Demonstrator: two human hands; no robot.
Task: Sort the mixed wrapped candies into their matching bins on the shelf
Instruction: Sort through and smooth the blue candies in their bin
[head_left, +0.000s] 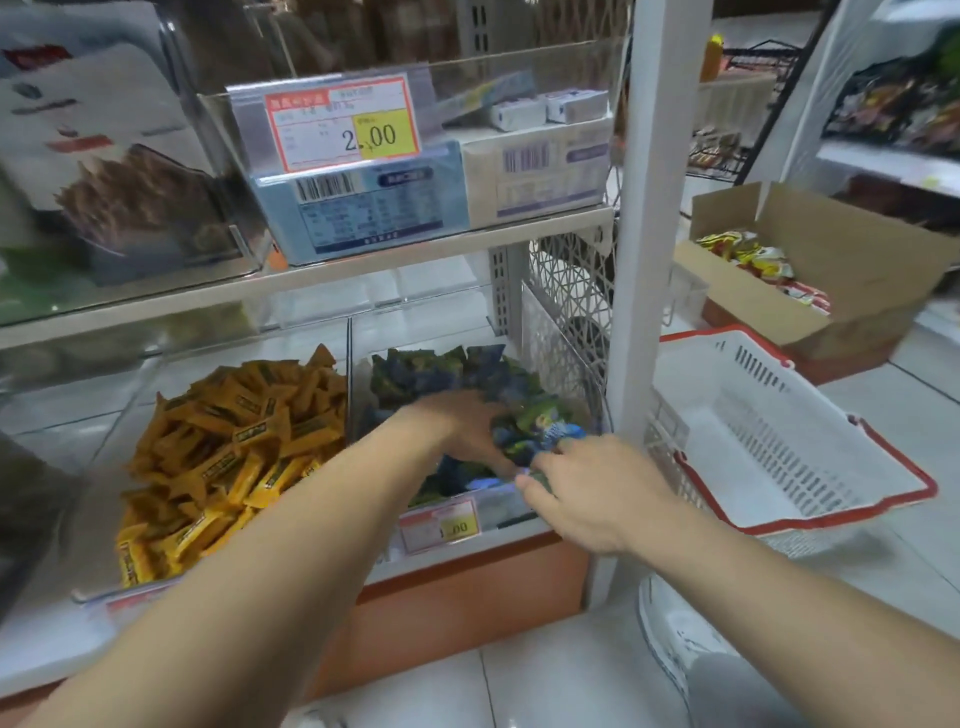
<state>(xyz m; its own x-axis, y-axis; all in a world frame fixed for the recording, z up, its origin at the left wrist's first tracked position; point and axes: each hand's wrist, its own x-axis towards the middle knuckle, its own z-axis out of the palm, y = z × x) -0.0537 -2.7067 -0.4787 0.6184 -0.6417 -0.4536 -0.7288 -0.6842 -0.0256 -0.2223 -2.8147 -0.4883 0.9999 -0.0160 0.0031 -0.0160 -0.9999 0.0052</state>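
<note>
Sorting appears well advanced: the yellow candies fill the left bin unmixed, and the basket shows nothing inside. The blue-green candies sit in the right bin. The left hand has its fingers buried in the pile, so their state cannot be told. The right hand, at the front rim, appears to pinch a wrapper. The wrappers lie jumbled, with no common long axis.

Head-worn camera faces forward and down, close above left hand and right hand amid blue-green wrapped candies.
</note>
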